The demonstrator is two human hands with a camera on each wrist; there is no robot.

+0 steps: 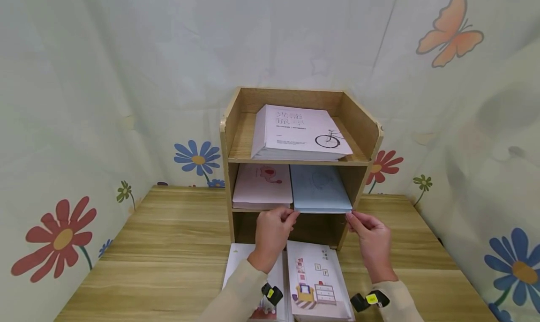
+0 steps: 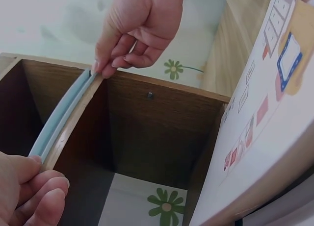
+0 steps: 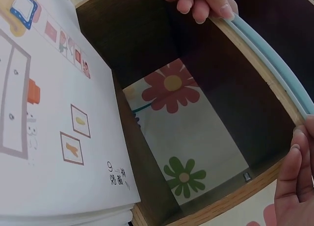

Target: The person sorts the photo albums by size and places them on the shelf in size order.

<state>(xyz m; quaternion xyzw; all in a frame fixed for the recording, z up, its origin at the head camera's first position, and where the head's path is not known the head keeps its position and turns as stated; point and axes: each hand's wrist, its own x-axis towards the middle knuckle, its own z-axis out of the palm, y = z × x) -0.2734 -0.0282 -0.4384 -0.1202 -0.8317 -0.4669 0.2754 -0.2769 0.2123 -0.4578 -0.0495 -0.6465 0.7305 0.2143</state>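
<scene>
Blue book [image 1: 321,190] pinched at both front corners, left hand [image 1: 273,233] at the left, right hand [image 1: 374,244] at the right. It lies flat in the middle compartment [image 1: 355,177] of the wooden shelf [image 1: 363,126], front edge toward the person, long axis apparently front to back. Pink book [image 1: 255,188] just beside it, left; bicycle-cover book [image 1: 291,132] above. Picture books [image 1: 310,263] below, on the desk [image 1: 168,265]. Wrist views show flowered cloth [image 3: 191,130] through the lower compartment's [image 3: 221,98] open back; only the head view shows the blue and pink covers.
</scene>
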